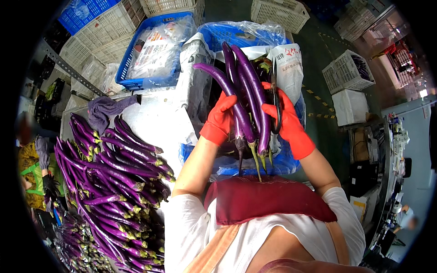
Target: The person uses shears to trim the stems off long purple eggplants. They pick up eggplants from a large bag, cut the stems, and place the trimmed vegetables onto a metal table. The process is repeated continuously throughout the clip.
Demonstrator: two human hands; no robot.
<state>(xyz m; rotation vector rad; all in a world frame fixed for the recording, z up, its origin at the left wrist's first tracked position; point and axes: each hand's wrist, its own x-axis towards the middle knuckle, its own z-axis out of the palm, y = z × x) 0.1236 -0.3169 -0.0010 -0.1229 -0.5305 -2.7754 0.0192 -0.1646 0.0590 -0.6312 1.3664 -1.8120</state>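
Observation:
Between my two hands, in red rubber gloves, is a bundle of several long purple eggplants [251, 99], stems towards me. My left hand [220, 116] grips the bundle's left side. The right side is gripped by my right hand [285, 116], which also has dark-handled scissors [277, 117] hooked on it, blades pointing away from me. The bundle is above a blue plastic crate [218, 36] lined with newspaper [288, 65] and clear plastic film; more eggplants lie inside, partly hidden. A large heap of eggplants [119, 184] covers the metal table [146, 112] at my left.
A purple-grey cloth [107, 109] lies at the table's back edge. Beyond it stand a blue crate [124, 73] with plastic and paper, and stacked white crates [102, 25]. A white crate of eggplants [344, 76] sits on the right, above a foam box [350, 107]. A co-worker's gloved hand [50, 186] is far left.

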